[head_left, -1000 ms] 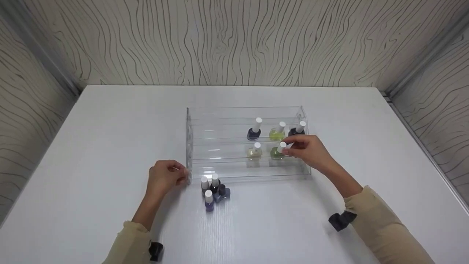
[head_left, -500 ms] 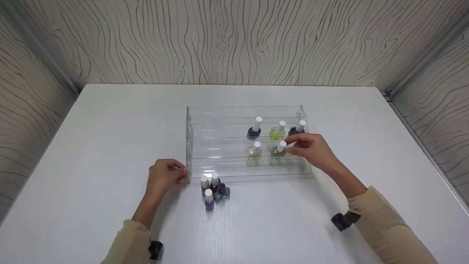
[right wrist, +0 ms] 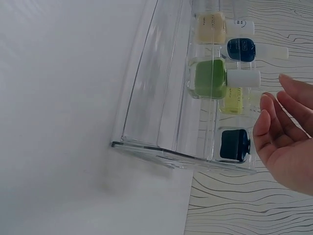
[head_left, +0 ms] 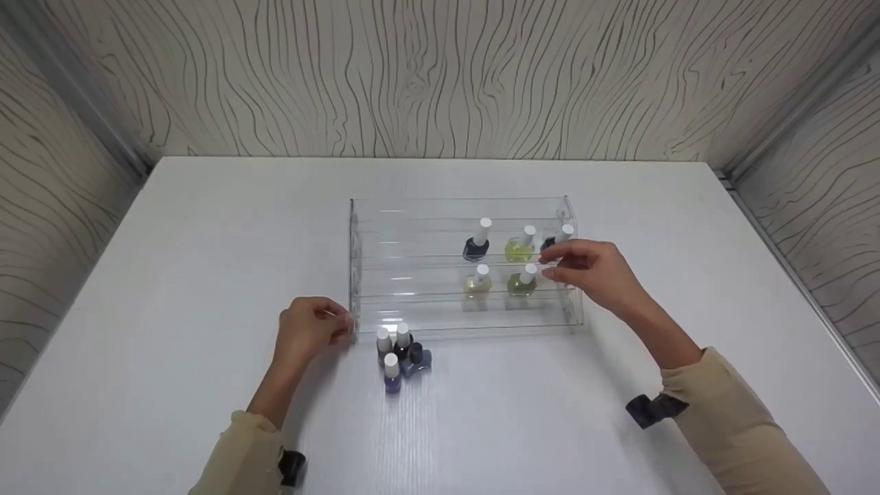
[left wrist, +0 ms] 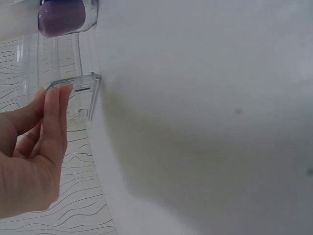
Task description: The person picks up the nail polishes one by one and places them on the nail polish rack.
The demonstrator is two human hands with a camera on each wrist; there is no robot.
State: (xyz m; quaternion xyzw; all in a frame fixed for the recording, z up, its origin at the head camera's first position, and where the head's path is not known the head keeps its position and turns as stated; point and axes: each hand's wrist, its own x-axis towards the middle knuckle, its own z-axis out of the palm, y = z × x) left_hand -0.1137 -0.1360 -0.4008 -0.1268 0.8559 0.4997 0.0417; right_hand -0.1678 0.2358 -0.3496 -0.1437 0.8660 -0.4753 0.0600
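A clear acrylic tiered rack [head_left: 412, 316] stands on the white table. At its front left corner my left hand [head_left: 313, 326] pinches the side panel between thumb and fingers, also plain in the left wrist view. My right hand [head_left: 588, 271] hovers by the rack's right side, thumb and fingertips parted and holding nothing. Just left of these fingertips stands a green nail polish bottle [right wrist: 210, 78] with a white cap, on a middle tier. Beside it is a pale cream bottle [head_left: 477, 285]. On the tier behind are a yellow-green bottle [head_left: 520, 249] and two dark blue ones, one partly hidden by my right hand.
In front of the rack's left end several more polish bottles are clustered: a purple one [head_left: 392, 381], dark ones with white caps, and a grey-blue one [head_left: 418, 363] lying on its side. A wood-grain patterned wall [head_left: 440, 82] rises behind the table.
My right hand has let go of the green nail polish bottle's cap and drawn back slightly up and right. The bottle stays on its tier. My left hand keeps its place on the rack.
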